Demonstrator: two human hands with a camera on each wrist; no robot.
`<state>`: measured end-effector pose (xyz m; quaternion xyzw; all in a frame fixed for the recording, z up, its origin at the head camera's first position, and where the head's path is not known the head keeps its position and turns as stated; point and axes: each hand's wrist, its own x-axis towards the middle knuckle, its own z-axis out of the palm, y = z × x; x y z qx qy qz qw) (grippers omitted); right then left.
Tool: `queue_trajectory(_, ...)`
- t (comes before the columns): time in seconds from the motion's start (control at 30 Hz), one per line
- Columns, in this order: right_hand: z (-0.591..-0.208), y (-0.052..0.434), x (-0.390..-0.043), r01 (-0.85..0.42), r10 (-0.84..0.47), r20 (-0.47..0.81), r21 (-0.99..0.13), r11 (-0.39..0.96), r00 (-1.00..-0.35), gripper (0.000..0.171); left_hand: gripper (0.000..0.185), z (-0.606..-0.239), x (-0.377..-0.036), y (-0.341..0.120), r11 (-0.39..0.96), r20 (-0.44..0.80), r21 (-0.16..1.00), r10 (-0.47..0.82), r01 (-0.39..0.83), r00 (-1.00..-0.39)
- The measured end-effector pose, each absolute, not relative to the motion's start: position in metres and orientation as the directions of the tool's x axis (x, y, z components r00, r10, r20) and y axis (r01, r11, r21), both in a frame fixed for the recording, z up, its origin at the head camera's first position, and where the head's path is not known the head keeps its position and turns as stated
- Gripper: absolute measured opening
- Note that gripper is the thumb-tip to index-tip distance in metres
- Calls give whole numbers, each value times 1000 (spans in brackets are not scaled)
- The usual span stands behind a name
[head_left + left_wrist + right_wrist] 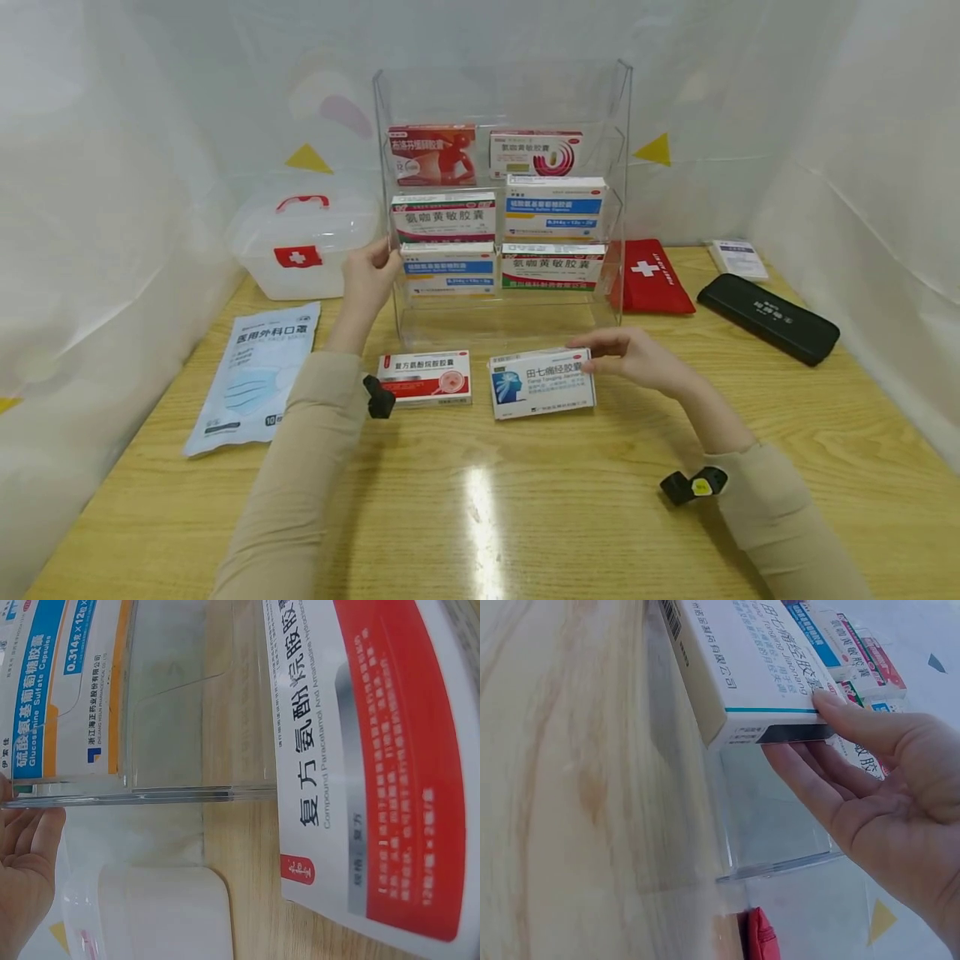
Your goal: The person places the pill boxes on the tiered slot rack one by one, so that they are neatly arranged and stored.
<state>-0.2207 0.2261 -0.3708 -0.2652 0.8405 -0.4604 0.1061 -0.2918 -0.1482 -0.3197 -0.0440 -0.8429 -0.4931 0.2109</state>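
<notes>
On the pale wooden bench [570, 517] stands a clear acrylic three-tier display rack [501, 100] holding six medicine boxes in pairs: a red box [432, 154] and a white-and-pink box [536, 153] on top, a green-trimmed box [443, 217] and a blue-banded box [554, 205] in the middle, and another blue-banded box [448, 269] and green-trimmed box [552, 267] at the bottom. The left hand [369, 279] rests on the rack's left edge, its fingers against the acrylic; whether they curl round it cannot be told. The right hand [637, 357] pinches the white medicine box with a blue head graphic [542, 382], thumb on top and fingers beneath, just in front of the rack. Beside it lies a white-and-red medicine box [424, 377].
</notes>
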Motion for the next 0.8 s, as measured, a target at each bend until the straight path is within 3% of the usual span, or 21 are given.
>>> queue_trajectory(0.27,-361,218,-220,-356,-509,92,-818,451,-856,32,36,-320,-292,-148,513,404,810,-137,284,-905)
queue_trajectory(0.8,-343,181,-229,-381,-348,262,-860,339,-900,34,35,-321,-293,-148,514,424,803,-139,301,-895)
